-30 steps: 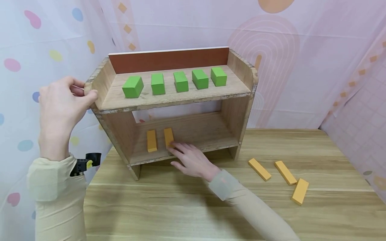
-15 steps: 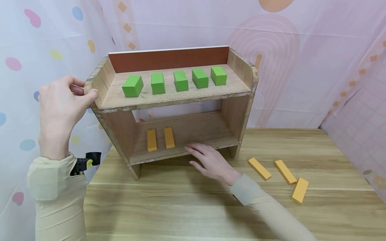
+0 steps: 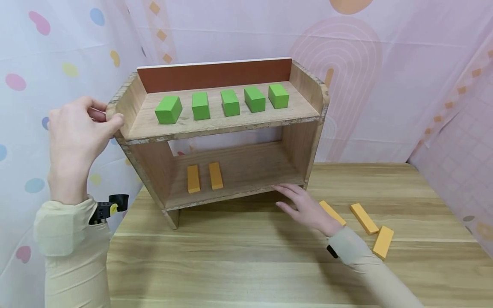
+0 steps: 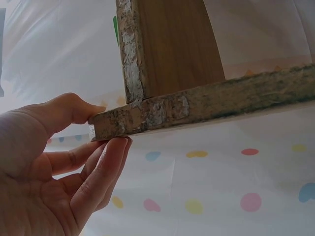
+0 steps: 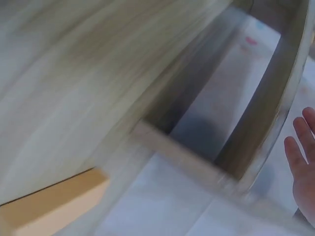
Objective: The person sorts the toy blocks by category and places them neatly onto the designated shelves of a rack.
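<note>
My left hand [image 3: 78, 139] pinches the upper left side panel of a small wooden shelf [image 3: 227, 124]; in the left wrist view the thumb lies on one face of the panel [image 4: 115, 123] and the fingers on the other. My right hand [image 3: 304, 207] has nothing in it and hovers by the shelf's lower right front, fingers extended. Two orange blocks, a left one [image 3: 194, 179] and a right one [image 3: 216, 175], lie side by side on the lower shelf. On the table, an orange block [image 3: 333, 212] is partly hidden behind my right hand and wrist.
Several green blocks [image 3: 200, 105] stand in a row on the upper shelf. Two more orange blocks, one farther [image 3: 364, 218] and one nearer [image 3: 383, 242], lie at the right of the wooden table [image 3: 231, 261]. Patterned curtains [image 3: 246, 30] hang behind and at both sides.
My right hand has drawn away from the right orange block on the lower shelf and moved rightward along the front edge toward the loose blocks. The left hand keeps its grip.
</note>
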`<action>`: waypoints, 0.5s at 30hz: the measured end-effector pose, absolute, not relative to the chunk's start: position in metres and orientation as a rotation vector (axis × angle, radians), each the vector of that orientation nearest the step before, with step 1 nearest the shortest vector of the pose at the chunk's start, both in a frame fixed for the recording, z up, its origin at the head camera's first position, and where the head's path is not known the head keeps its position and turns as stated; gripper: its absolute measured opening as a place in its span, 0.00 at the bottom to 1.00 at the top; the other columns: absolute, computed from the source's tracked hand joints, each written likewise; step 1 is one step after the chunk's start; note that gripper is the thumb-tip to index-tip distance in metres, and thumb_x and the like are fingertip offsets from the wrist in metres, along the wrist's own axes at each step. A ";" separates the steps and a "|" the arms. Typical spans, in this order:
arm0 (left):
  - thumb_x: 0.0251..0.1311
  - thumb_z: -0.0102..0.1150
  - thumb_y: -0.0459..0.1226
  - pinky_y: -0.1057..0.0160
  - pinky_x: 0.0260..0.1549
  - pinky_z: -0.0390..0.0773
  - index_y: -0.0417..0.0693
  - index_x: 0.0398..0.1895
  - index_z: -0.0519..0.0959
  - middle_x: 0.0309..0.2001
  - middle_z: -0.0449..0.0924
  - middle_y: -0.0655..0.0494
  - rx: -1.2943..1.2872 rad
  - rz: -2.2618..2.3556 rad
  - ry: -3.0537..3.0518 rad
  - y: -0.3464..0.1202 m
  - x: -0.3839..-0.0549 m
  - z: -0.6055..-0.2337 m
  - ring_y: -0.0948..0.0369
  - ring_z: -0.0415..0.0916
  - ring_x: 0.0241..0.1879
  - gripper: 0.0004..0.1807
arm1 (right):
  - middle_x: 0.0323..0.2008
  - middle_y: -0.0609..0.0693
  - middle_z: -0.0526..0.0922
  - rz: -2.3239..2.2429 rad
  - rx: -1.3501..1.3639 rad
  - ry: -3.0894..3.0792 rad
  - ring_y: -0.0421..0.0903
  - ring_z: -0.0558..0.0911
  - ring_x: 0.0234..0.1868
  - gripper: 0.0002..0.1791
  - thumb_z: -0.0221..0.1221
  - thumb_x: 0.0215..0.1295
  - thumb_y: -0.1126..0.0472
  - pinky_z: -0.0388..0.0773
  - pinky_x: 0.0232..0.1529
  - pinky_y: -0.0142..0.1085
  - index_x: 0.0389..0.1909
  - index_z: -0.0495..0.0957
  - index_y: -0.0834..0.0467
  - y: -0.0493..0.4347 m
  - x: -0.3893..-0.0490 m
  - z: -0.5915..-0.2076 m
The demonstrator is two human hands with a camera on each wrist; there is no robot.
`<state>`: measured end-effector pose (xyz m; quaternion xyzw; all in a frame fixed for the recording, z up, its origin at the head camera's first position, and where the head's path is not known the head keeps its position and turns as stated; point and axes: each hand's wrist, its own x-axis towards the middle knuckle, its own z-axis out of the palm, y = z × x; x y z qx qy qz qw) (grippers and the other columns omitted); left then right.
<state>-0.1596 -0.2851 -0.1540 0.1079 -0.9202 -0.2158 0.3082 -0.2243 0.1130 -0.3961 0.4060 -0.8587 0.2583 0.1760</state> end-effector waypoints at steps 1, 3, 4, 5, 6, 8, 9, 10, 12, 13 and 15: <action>0.53 0.52 0.47 0.77 0.19 0.60 0.37 0.44 0.80 0.28 0.83 0.43 0.285 -0.569 -2.434 -0.285 -0.160 -0.154 0.86 0.56 0.18 0.24 | 0.58 0.54 0.77 0.772 1.136 -2.442 0.51 0.76 0.59 0.26 0.59 0.63 0.59 0.74 0.59 0.45 0.62 0.70 0.58 0.119 -0.225 -0.397; 0.53 0.52 0.48 0.77 0.20 0.60 0.37 0.45 0.80 0.23 0.83 0.55 0.288 -0.578 -2.436 -0.286 -0.160 -0.155 0.86 0.56 0.19 0.25 | 0.58 0.55 0.77 0.834 1.109 -2.459 0.53 0.76 0.59 0.25 0.59 0.63 0.60 0.74 0.59 0.47 0.62 0.71 0.59 0.131 -0.226 -0.400; 0.53 0.52 0.48 0.77 0.20 0.60 0.37 0.46 0.80 0.19 0.80 0.65 0.289 -0.584 -2.438 -0.287 -0.161 -0.155 0.86 0.56 0.19 0.25 | 0.58 0.56 0.77 0.861 1.096 -2.468 0.53 0.77 0.59 0.25 0.59 0.63 0.61 0.74 0.58 0.48 0.61 0.71 0.60 0.137 -0.227 -0.402; 0.53 0.52 0.48 0.77 0.20 0.60 0.37 0.46 0.80 0.15 0.75 0.75 0.290 -0.589 -2.439 -0.287 -0.161 -0.155 0.87 0.56 0.19 0.25 | 0.58 0.57 0.77 0.884 1.082 -2.481 0.54 0.77 0.59 0.25 0.59 0.62 0.62 0.74 0.59 0.49 0.61 0.71 0.61 0.144 -0.227 -0.403; 0.53 0.52 0.49 0.77 0.20 0.60 0.38 0.46 0.80 0.15 0.73 0.78 0.289 -0.593 -2.439 -0.287 -0.160 -0.155 0.86 0.56 0.19 0.26 | 0.58 0.57 0.77 0.909 1.065 -2.502 0.55 0.76 0.60 0.25 0.60 0.62 0.62 0.73 0.59 0.50 0.61 0.71 0.61 0.150 -0.227 -0.404; 0.53 0.53 0.49 0.77 0.20 0.60 0.37 0.46 0.80 0.13 0.60 0.91 0.285 -0.604 -2.439 -0.287 -0.160 -0.155 0.87 0.56 0.19 0.26 | 0.59 0.59 0.77 0.955 1.033 -2.549 0.58 0.75 0.61 0.25 0.59 0.62 0.62 0.72 0.59 0.53 0.61 0.71 0.61 0.162 -0.227 -0.407; 0.53 0.53 0.48 0.78 0.21 0.60 0.37 0.47 0.80 0.12 0.59 0.92 0.283 -0.606 -2.439 -0.287 -0.160 -0.155 0.87 0.56 0.19 0.26 | 0.59 0.59 0.77 0.982 1.012 -2.575 0.58 0.75 0.61 0.25 0.60 0.62 0.62 0.71 0.60 0.53 0.61 0.71 0.62 0.168 -0.227 -0.408; 0.53 0.53 0.48 0.78 0.21 0.60 0.37 0.47 0.80 0.13 0.59 0.92 0.281 -0.607 -2.439 -0.286 -0.159 -0.155 0.87 0.56 0.19 0.26 | 0.60 0.59 0.76 1.003 0.988 -2.606 0.58 0.74 0.62 0.25 0.59 0.62 0.61 0.70 0.60 0.54 0.61 0.71 0.61 0.173 -0.227 -0.409; 0.53 0.53 0.48 0.78 0.20 0.60 0.36 0.47 0.80 0.13 0.59 0.92 0.279 -0.606 -2.440 -0.285 -0.159 -0.154 0.88 0.56 0.18 0.26 | 0.61 0.59 0.75 1.048 0.944 -2.661 0.59 0.72 0.63 0.26 0.59 0.63 0.60 0.68 0.61 0.55 0.61 0.71 0.61 0.184 -0.227 -0.411; 0.53 0.53 0.48 0.78 0.21 0.60 0.36 0.47 0.79 0.13 0.59 0.92 0.279 -0.604 -2.439 -0.285 -0.159 -0.154 0.87 0.56 0.18 0.26 | 0.61 0.59 0.75 1.063 0.925 -2.681 0.59 0.72 0.64 0.26 0.60 0.62 0.60 0.68 0.62 0.56 0.61 0.71 0.61 0.188 -0.227 -0.413; 0.53 0.52 0.48 0.78 0.21 0.59 0.36 0.47 0.79 0.14 0.73 0.78 0.281 -0.593 -2.436 -0.284 -0.158 -0.154 0.87 0.56 0.18 0.26 | 0.62 0.59 0.74 1.097 0.887 -2.723 0.60 0.72 0.64 0.27 0.60 0.62 0.60 0.68 0.62 0.55 0.62 0.70 0.62 0.197 -0.227 -0.415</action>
